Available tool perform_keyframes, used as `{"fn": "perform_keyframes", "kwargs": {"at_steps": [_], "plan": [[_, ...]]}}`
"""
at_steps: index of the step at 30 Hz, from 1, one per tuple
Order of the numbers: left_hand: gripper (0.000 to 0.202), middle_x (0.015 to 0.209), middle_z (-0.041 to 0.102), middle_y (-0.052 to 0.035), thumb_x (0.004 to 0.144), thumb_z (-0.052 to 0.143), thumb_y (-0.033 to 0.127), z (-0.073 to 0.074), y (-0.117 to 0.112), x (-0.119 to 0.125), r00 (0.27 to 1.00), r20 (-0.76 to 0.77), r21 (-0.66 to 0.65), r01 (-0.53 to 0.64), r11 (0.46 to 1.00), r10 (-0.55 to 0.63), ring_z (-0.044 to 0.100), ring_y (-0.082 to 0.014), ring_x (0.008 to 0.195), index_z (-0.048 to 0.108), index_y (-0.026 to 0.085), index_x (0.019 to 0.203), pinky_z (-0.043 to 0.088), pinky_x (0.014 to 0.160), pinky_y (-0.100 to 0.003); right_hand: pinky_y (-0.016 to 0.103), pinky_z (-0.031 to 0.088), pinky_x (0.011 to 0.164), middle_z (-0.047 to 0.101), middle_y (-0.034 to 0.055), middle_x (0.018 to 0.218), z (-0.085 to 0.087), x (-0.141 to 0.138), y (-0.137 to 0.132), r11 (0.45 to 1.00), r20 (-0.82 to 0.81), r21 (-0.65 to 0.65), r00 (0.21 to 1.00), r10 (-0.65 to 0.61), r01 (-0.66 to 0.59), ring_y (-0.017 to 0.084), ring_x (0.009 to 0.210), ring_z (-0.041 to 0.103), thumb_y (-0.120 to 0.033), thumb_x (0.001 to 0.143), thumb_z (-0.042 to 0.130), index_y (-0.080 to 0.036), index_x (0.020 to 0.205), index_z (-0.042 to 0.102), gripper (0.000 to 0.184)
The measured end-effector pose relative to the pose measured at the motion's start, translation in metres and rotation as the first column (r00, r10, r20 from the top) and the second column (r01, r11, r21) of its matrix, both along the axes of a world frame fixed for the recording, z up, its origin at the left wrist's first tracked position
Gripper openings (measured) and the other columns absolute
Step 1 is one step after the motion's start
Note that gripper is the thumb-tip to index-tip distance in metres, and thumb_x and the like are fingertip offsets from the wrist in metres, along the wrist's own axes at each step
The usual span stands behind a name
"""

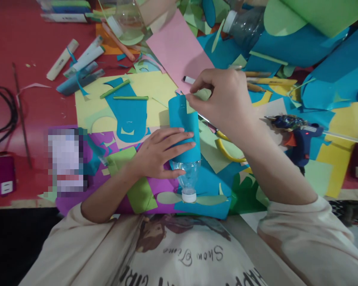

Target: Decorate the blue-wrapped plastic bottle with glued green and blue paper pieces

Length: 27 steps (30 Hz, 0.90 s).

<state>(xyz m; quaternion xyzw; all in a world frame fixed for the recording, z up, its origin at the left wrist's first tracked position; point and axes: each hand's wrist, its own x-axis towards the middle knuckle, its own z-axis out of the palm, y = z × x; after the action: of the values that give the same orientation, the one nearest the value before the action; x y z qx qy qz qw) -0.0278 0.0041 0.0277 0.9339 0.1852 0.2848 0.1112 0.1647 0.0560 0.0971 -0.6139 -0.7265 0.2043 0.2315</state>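
A clear plastic bottle (188, 174) lies with its white cap toward me, its body wrapped in a blue paper sleeve (183, 115). My left hand (164, 153) holds the bottle from the left, fingers spread across the blue sleeve and thumb at the clear shoulder. At the bottle's far end, my right hand (223, 93) pinches a light green paper piece (203, 94) whose edge meets the sleeve. The fingers partly cover that piece. Yellow-handled scissors (226, 153) lie under my right forearm.
A blue glue gun (304, 143) with a lit red light lies at right. Markers (62, 59) and a phone (65, 159) are at left. Blue paper (131, 115) carries two green strips. Paper scraps and two other bottles (246, 28) crowd the back.
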Motion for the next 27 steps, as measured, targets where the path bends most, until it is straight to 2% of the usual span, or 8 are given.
{"fn": "perform_keyframes", "kwargs": {"at_steps": [5, 13, 18, 23, 27], "plan": [[0.053, 0.128, 0.063, -0.0124, 0.093, 0.044, 0.053, 0.000, 0.000, 0.000, 1.000, 0.003, -0.002, 0.001, 1.000, -0.001, 0.050, -0.0246, 0.127, 0.052, 0.015, 0.129, 0.043, 0.107, -0.039, 0.038, 0.045, 0.072, 0.068, 0.0061, 0.080, 0.003, -0.002, -0.002, 0.999, 0.049, -0.034, 0.998, -0.032, 0.034, 0.024, 0.077, 0.063, -0.015, 0.074, 0.062, -0.025, 0.066, 0.039, 0.026], [0.055, 0.128, 0.063, -0.0140, 0.092, 0.046, 0.053, -0.002, 0.000, 0.000, 1.000, 0.008, -0.007, 0.012, 1.000, -0.012, 0.050, -0.0262, 0.126, 0.053, 0.013, 0.128, 0.043, 0.106, -0.040, 0.039, 0.045, 0.065, 0.066, 0.0051, 0.076, -0.010, -0.005, -0.002, 0.999, -0.008, 0.047, 1.000, 0.008, -0.007, 0.028, 0.082, 0.063, -0.012, 0.071, 0.053, -0.027, 0.069, 0.039, 0.020], [0.054, 0.127, 0.063, -0.0125, 0.093, 0.043, 0.055, -0.001, 0.000, 0.000, 1.000, -0.001, -0.004, -0.001, 1.000, 0.001, 0.051, -0.0253, 0.125, 0.053, 0.015, 0.128, 0.044, 0.106, -0.040, 0.038, 0.042, 0.064, 0.064, 0.0055, 0.078, -0.008, -0.009, -0.002, 1.000, 0.013, -0.008, 1.000, -0.009, 0.009, 0.030, 0.086, 0.062, -0.007, 0.069, 0.051, -0.027, 0.074, 0.037, 0.025], [0.055, 0.125, 0.064, -0.0136, 0.093, 0.043, 0.055, -0.001, 0.000, 0.000, 1.000, 0.017, -0.006, 0.005, 1.000, -0.004, 0.051, -0.0260, 0.124, 0.054, 0.014, 0.127, 0.044, 0.106, -0.040, 0.034, 0.036, 0.061, 0.055, 0.0004, 0.066, -0.005, -0.012, -0.005, 0.999, -0.026, -0.020, 0.999, -0.026, 0.025, 0.024, 0.071, 0.057, -0.007, 0.071, 0.054, -0.027, 0.075, 0.036, 0.027], [0.055, 0.127, 0.063, -0.0138, 0.092, 0.045, 0.054, -0.001, 0.000, 0.000, 1.000, 0.021, -0.015, 0.010, 1.000, -0.009, 0.051, -0.0262, 0.124, 0.054, 0.013, 0.128, 0.043, 0.106, -0.040, 0.030, 0.032, 0.056, 0.039, -0.0060, 0.054, -0.004, -0.004, -0.007, 0.999, -0.253, 0.021, 0.967, -0.029, 0.035, 0.015, 0.053, 0.045, -0.019, 0.081, 0.053, -0.025, 0.077, 0.039, 0.016]]}}
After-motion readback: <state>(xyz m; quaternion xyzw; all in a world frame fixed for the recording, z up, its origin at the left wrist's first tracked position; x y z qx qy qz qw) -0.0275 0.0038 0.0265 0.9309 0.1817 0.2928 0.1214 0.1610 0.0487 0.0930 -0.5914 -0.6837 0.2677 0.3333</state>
